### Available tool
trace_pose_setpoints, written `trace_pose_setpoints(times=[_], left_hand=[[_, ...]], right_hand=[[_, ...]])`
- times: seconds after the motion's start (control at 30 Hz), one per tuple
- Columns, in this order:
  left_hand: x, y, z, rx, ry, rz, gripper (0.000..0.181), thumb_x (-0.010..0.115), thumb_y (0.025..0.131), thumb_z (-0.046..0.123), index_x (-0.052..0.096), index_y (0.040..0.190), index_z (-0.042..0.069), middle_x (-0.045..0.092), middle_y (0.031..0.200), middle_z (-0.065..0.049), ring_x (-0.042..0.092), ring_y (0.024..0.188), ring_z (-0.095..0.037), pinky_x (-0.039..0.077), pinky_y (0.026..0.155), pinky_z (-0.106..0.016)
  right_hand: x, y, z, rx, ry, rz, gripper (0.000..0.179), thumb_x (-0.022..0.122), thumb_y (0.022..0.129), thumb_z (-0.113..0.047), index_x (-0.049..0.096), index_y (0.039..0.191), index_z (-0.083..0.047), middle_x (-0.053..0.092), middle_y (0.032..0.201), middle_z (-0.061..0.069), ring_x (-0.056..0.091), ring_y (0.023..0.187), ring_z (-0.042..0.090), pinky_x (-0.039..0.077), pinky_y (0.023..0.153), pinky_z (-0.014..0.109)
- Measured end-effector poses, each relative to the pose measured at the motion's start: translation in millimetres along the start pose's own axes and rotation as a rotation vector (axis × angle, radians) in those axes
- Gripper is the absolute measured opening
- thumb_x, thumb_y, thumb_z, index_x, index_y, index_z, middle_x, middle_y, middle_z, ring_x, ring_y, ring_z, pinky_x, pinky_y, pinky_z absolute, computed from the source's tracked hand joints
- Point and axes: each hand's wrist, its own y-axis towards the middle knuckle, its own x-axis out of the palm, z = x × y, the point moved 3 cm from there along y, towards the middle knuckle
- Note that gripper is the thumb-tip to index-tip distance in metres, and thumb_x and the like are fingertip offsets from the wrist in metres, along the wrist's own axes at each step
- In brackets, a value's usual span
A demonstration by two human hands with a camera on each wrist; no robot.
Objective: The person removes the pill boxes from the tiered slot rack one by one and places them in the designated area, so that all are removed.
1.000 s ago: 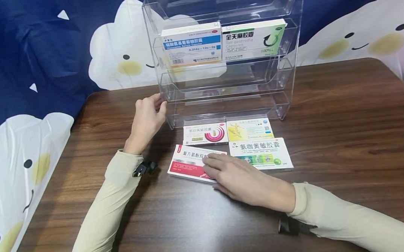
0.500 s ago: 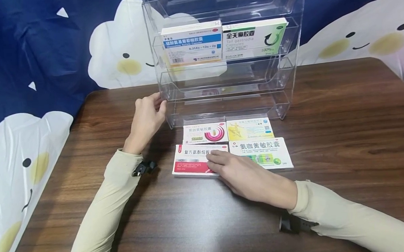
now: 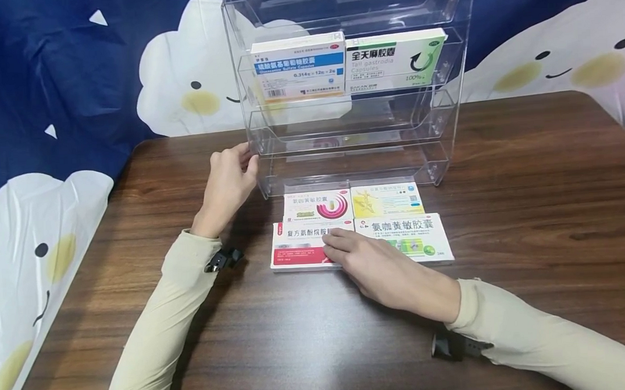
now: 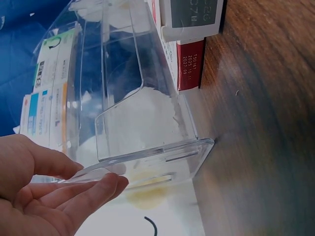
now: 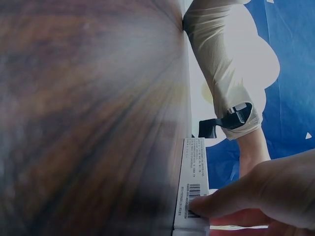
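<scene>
My left hand (image 3: 228, 184) pinches the left side panel of a clear acrylic tiered rack (image 3: 349, 142). In the left wrist view, thumb and fingers lie on either side of that panel. The right hand (image 3: 386, 273) holds a red-and-white medicine box (image 3: 299, 255) lying flat on the table, its fingers over the top and right end. In the right wrist view the thumb presses the box's barcoded edge (image 5: 194, 167). Beside this box lies a green-and-white medicine box (image 3: 414, 237), partly covered by the hand. Behind them lie a pink-and-white box (image 3: 308, 207) and a yellow-and-white box (image 3: 388, 200).
Upright on an upper tier stand a blue-and-white medicine box (image 3: 299, 73) and a green-and-white capsule box (image 3: 396, 63). The rack stands on a brown wooden table (image 3: 526, 180). A blue cloth with cloud prints (image 3: 98, 82) hangs behind the table.
The red-and-white box has turned from a slant to straight and slid right and back, against its neighbours, with my right hand on it. My left hand has stayed on the rack.
</scene>
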Motion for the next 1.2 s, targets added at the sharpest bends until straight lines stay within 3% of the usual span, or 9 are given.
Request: trace_pose_setpoints(times=[1.2], left_hand=[[-0.4, 0.3, 1.1, -0.009, -0.016, -0.010, 0.030, 0.054, 0.092, 0.002, 0.063, 0.117, -0.012, 0.066, 0.108, -0.025, 0.068, 0.099, -0.030, 0.056, 0.084, -0.038]], right_hand=[[0.1, 0.5, 1.2, 0.016, -0.027, 0.023, 0.032, 0.071, 0.084, -0.004, 0.067, 0.115, 0.003, 0.062, 0.125, 0.019, 0.056, 0.119, 0.033, 0.046, 0.100, 0.045]])
